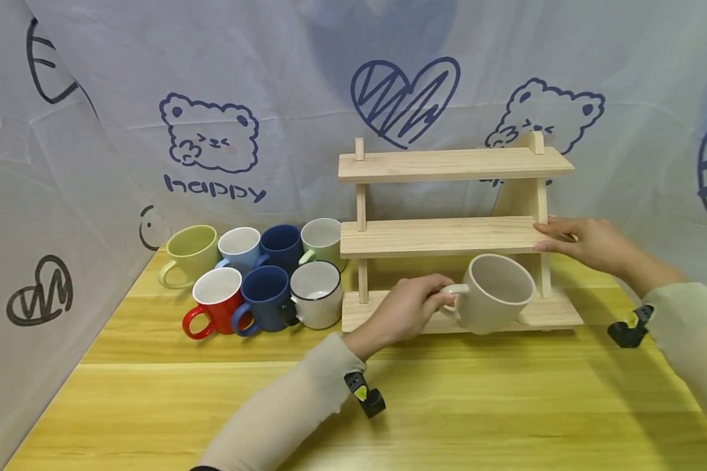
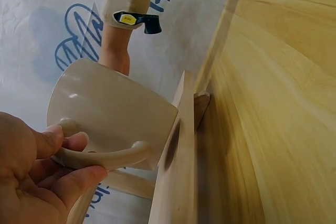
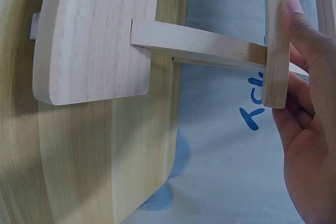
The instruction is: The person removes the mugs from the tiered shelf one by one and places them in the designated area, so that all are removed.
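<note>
My left hand (image 1: 406, 309) pinches the handle of a beige mug (image 1: 499, 294), thumb against curled fingers. The mug is upright, slightly tilted, at the right part of the bottom shelf of a wooden three-tier rack (image 1: 436, 235). In the left wrist view, the mug's base (image 2: 167, 137) is close against the bottom board (image 2: 181, 156); whether its full weight rests there I cannot tell. At the rack's right end, my right hand (image 1: 592, 245) grips the middle board (image 1: 436, 237). The right wrist view shows the thumb (image 3: 302, 27) on one face of that board and fingers on the other.
Left of the rack, several mugs stand in two rows, among them a red mug (image 1: 217, 301), a dark blue mug (image 1: 265, 297), a white black-rimmed mug (image 1: 316, 294) and a green mug (image 1: 192, 252). A printed cloth (image 1: 306, 111) hangs behind the wooden table (image 1: 477, 405).
</note>
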A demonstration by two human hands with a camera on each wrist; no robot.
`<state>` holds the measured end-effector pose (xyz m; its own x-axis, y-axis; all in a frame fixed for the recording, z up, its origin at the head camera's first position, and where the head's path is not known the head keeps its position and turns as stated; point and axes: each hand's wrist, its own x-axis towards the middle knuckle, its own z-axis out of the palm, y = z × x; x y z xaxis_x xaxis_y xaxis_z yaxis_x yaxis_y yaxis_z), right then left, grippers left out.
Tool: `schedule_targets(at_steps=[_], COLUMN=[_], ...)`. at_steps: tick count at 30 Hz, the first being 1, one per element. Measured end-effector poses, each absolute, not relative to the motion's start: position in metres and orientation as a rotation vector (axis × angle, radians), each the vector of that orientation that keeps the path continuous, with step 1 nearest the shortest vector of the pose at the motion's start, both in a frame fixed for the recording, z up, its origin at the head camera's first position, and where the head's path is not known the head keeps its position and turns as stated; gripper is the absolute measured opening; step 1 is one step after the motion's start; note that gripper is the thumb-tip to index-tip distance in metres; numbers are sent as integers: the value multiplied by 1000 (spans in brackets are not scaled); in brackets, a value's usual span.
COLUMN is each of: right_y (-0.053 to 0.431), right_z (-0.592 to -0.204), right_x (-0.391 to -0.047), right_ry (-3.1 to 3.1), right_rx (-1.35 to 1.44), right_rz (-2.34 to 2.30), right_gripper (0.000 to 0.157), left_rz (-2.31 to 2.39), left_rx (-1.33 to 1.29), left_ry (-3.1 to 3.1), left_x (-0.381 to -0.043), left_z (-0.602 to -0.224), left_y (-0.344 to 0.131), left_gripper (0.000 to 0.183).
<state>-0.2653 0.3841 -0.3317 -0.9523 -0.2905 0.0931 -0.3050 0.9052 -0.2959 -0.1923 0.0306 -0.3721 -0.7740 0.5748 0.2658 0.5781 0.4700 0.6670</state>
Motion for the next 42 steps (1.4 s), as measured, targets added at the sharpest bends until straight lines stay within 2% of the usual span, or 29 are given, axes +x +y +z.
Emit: schedule_targets(at_steps=[33,42], right_y=[386,387], right_z=[-331,-333], right_x=[-265,-263], right_ry=[-3015,-3027], right_rx=[475,485], right_rz=[472,424], right_gripper=[59,61], left_rz=[-1558,-1498], left_rx=[-874,-766], left_ry=[-2482,-2486], left_x=[-181,-175], left_z=[-360,-351], left_y=[-61,-95], left_gripper=[20,21])
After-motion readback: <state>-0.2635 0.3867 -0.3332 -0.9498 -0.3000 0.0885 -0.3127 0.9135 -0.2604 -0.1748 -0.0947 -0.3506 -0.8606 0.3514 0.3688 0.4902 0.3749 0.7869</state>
